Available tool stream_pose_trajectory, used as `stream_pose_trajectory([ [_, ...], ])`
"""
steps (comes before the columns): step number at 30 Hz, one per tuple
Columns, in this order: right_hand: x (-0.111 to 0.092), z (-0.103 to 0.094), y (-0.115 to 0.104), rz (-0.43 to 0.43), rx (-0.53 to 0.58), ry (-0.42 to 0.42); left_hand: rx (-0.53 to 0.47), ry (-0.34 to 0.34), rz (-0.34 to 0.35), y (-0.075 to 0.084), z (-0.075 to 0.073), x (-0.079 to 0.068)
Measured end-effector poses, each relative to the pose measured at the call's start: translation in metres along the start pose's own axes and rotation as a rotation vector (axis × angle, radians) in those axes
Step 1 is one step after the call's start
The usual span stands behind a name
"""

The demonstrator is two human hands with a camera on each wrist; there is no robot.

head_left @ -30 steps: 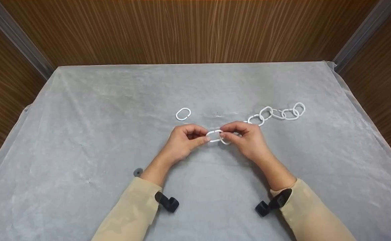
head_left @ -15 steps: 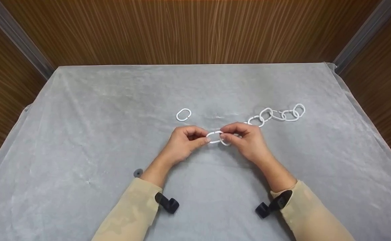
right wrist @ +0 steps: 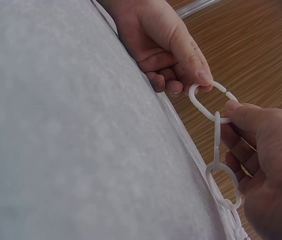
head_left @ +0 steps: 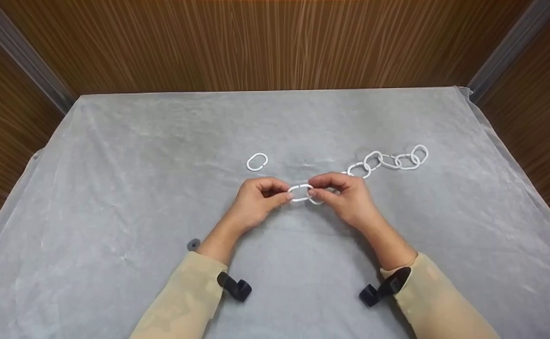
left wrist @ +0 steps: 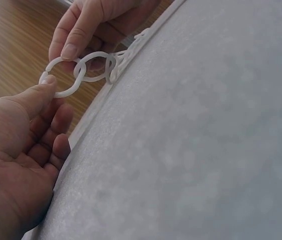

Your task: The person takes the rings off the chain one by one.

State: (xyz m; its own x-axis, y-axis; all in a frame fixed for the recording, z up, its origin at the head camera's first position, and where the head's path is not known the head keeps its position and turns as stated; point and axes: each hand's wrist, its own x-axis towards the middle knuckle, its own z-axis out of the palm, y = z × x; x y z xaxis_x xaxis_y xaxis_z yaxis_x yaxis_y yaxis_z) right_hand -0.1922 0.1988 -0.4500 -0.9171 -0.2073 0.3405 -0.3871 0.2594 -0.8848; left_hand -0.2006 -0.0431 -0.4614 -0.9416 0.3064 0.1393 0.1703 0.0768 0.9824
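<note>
A white oval link [head_left: 299, 200] with a small gap in its side is held between both hands. My left hand [head_left: 258, 200] pinches its left end with thumb and forefinger. Its right end is pinched by my right hand [head_left: 347, 195]. In the right wrist view a second link [right wrist: 217, 132] hangs through the held one. From there a chain of white links [head_left: 398, 162] runs past my right hand and lies across the cloth to the right. Part of the chain is hidden behind the right hand in the head view.
A single loose white link [head_left: 248, 161] lies beyond my left hand. Beside the left wrist sits a small grey disc [head_left: 193, 245]. Grey cloth [head_left: 138, 141] covers the table, and wood-grain panels [head_left: 275, 44] stand at its back and sides.
</note>
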Motion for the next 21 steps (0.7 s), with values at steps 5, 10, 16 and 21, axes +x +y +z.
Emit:
stream_pose_trajectory([
  [5,0.002,-0.005,-0.001,0.000,-0.013,0.008,-0.028,0.013,-0.010,0.000,0.000,0.000],
  [10,0.004,-0.010,0.000,0.002,-0.024,0.023,-0.043,0.020,-0.009,0.001,0.000,0.001],
  [16,0.005,-0.013,0.003,0.001,-0.061,0.015,-0.050,0.028,-0.002,0.001,0.000,0.001],
  [21,0.004,-0.014,0.006,0.005,-0.112,0.017,-0.059,0.027,-0.009,-0.001,0.000,0.001],
])
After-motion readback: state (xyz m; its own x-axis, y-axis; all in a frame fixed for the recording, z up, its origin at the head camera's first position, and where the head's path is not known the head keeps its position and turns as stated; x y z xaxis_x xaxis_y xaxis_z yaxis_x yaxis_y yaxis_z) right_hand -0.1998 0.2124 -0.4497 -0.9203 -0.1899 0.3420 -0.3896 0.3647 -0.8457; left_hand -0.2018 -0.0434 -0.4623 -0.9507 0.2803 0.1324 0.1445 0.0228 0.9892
